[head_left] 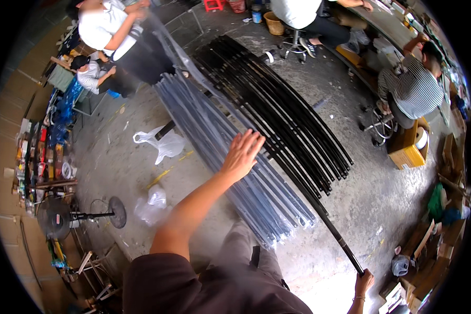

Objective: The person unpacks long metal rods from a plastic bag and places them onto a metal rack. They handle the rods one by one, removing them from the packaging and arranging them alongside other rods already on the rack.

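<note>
A long black pole (327, 220) slants down to the lower right, and my right hand (365, 282) is closed round its near end. My left hand (243, 154) lies with outstretched fingers over the farther part of this pole, at the edge of the bundle beside it. That bundle is a stack of dark poles in clear plastic sleeves (209, 136). From near my left hand a clear plastic sleeve (193, 70) stretches up toward a person (97, 31) in a white shirt. Bare black poles (277, 110) lie side by side to the right.
White plastic bags (165, 144) lie on the floor at the left, near a stand fan (55, 217). A person in a striped shirt (413, 86) sits at the right by a yellow carton (408, 149). Another person (295, 10) sits by the far workbench (387, 26).
</note>
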Demonstrator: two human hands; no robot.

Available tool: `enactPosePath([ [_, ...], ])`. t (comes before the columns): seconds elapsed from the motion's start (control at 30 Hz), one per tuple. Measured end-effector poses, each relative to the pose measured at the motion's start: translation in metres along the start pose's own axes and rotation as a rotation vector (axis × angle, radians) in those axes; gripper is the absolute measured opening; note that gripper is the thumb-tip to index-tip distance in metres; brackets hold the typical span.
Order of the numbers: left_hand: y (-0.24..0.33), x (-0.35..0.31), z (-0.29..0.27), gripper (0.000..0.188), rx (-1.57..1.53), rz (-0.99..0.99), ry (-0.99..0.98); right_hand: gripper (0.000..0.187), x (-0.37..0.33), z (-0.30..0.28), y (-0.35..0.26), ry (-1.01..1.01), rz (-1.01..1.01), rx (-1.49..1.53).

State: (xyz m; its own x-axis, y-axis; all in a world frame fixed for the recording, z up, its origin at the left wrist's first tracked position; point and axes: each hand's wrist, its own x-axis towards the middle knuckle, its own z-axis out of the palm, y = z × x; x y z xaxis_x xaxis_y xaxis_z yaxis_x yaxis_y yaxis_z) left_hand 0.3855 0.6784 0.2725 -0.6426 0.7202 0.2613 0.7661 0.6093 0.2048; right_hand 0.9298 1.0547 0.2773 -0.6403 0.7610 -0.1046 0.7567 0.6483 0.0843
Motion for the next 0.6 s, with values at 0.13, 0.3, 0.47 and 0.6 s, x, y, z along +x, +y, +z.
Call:
enactPosePath([
  [0.13, 0.03, 0.029, 0.008, 0.077, 0.065, 0.241, -0.228, 0.022, -0.043, -0.012, 0.065, 0.157, -0.06, 0.019],
  [0.3, 0.088, 0.044, 0.051, 0.01, -0.137, 0.406, -0.475, 0.027, -0.097, -0.054, 0.174, 0.077, 0.224, -0.119],
  [0.47, 0.21, 0.036, 0.047, 0.024, -0.12, 0.511, -0.63, 0.045, -0.085, -0.118, 0.202, 0.59, 0.411, -0.073],
  [0.6, 0.278, 0.042, 0.044, 0.027, -0.398, 0.308, -0.71, 0.06, -0.057, -0.129, 0.186, 0.841, 0.381, 0.237],
])
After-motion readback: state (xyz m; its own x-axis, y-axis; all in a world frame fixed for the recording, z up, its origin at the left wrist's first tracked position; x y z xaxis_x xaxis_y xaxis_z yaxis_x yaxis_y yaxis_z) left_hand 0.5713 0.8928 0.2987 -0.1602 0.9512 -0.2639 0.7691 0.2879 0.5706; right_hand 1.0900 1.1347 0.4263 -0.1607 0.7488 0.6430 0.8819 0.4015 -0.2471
